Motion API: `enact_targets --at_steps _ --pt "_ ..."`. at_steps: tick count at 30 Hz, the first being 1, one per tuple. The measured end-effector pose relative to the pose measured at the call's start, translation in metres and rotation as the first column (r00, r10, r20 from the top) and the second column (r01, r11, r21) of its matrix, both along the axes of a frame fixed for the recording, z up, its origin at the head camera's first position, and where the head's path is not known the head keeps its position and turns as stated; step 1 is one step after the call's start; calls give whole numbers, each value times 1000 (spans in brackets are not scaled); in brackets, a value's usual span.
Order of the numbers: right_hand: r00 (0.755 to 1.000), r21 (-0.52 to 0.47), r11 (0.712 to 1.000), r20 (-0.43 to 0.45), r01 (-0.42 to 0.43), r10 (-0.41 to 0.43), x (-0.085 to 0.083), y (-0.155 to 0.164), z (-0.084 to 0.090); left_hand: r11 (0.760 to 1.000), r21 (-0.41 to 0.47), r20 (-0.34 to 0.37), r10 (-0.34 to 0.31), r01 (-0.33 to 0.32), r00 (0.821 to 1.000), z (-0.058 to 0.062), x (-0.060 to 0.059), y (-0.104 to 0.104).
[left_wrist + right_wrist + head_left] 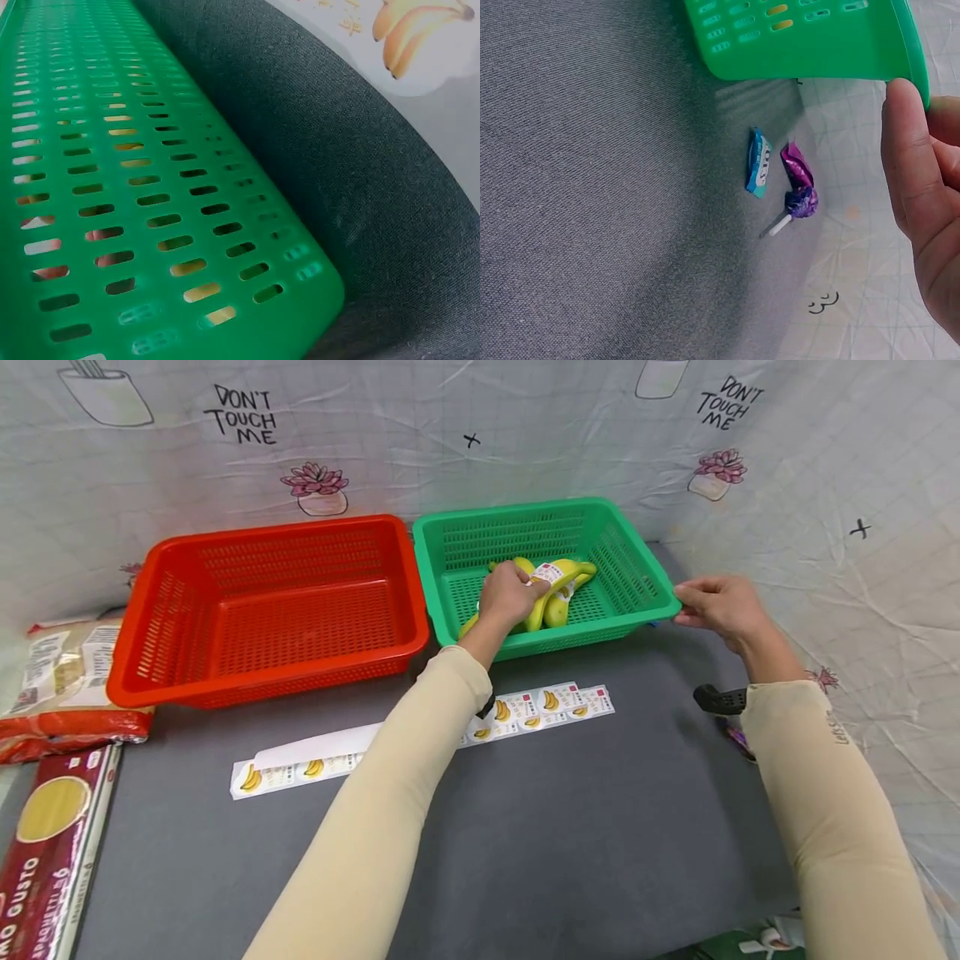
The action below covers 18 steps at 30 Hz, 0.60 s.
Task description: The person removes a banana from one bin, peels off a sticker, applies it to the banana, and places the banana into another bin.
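A bunch of yellow bananas [558, 589] with a white label lies in the green basket [517, 510]. My left hand [508, 596] reaches into the basket and grips the bunch, fingers curled over it. My right hand [716, 606] holds the basket's near right corner at the rim. In the right wrist view the thumb [915, 165] lies against the green basket [810, 45] at that corner. The left wrist view shows only the green basket's front wall [150, 187], with yellow showing through its slots. A strip of banana stickers [555, 703] lies on the grey mat in front of the basket.
An empty red basket [270, 531] stands beside the green one on the left. A bag of pasta [60, 685] and a spaghetti pack [52, 835] lie at the left edge. A blue candy [759, 161], a purple lollipop [799, 187] and a black object [720, 699] lie at the right.
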State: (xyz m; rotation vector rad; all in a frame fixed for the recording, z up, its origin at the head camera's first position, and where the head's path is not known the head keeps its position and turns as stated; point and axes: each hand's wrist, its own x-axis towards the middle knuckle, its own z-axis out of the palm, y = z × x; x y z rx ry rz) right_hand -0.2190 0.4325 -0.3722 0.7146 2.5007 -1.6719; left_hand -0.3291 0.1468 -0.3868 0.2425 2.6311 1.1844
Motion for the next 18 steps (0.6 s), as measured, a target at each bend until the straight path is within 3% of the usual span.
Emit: enact_targets --at_steps 11,18 --pt "1000 -22 1000 -20 -14 13 -4 1 0 1000 -4 21 18 -18 1000 -1 -1 -7" --pt "999 -34 999 -17 -28 27 -8 2 -3 1000 -22 37 -8 9 999 0 -2 -10"
